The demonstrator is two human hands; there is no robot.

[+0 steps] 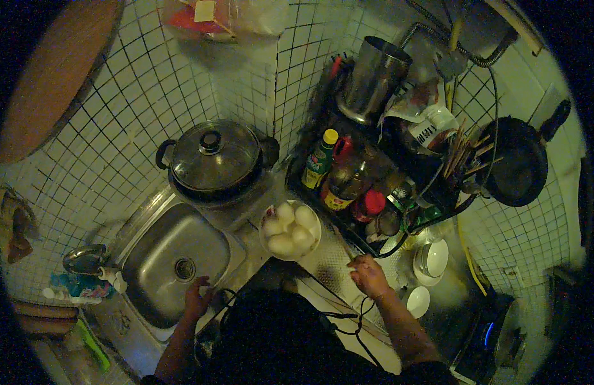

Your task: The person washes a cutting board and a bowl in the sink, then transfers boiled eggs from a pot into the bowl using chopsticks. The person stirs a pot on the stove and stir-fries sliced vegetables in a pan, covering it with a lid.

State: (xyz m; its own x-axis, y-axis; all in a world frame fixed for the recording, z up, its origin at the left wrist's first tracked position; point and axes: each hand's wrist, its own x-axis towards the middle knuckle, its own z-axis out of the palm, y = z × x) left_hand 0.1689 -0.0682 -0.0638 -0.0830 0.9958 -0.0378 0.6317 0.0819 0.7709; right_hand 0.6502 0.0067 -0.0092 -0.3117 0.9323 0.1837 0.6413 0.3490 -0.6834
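My left hand [197,294] is over the near right rim of the stainless steel sink [181,240], fingers apart and holding nothing. To the right, my right hand [369,275] is closed on a thin stick-like utensil [342,240], perhaps chopsticks, which points up and left past the rack's corner. Between the hands and farther off stands a round bowl [263,243]. It holds several pale, smooth oval pieces [304,217] that look like peeled eggs. A dark pot with a glass lid [215,156] sits behind the sink. Dim light blurs the utensil's ends.
A black rack [381,255] carries sauce bottles [321,159], a steel cylinder [376,79] and chopsticks [456,154]. White bowls [431,260] stand right of my right hand. A frying pan [513,161] hangs on the wall. The faucet [87,260] reaches in left. A black cable [359,315] loops nearby.
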